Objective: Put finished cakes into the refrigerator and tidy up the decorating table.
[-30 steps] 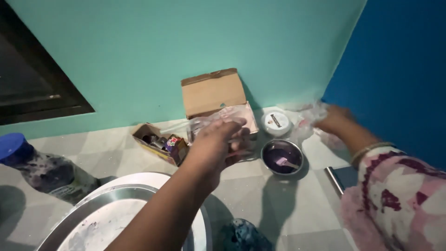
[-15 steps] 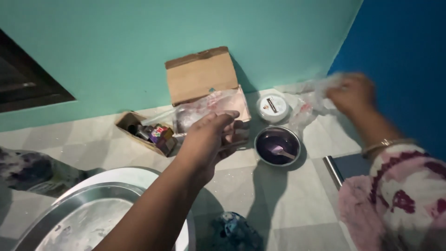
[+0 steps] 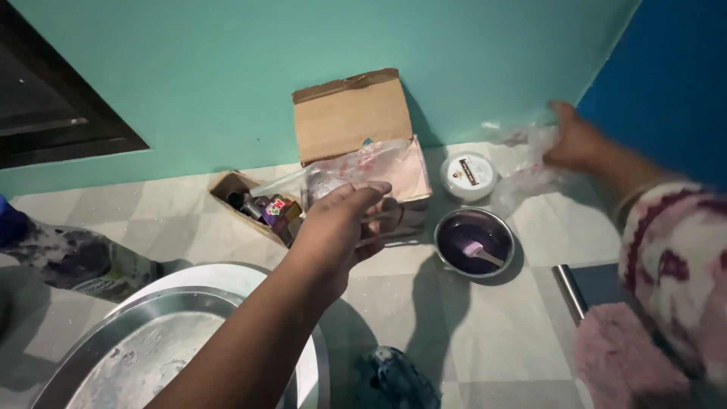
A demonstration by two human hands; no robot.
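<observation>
Kneeling on pale tiled floor (image 3: 469, 333) by teal wall (image 3: 227, 83); left hand (image 3: 341, 227) pinching clear plastic over cardboard box (image 3: 356, 129), right hand (image 3: 572, 140) clutching crumpled plastic bag (image 3: 530, 163).

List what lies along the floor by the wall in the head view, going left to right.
Small open box of bottles → left hand → metal bowl with purple paste → right hand on the clear plastic bag.
</observation>
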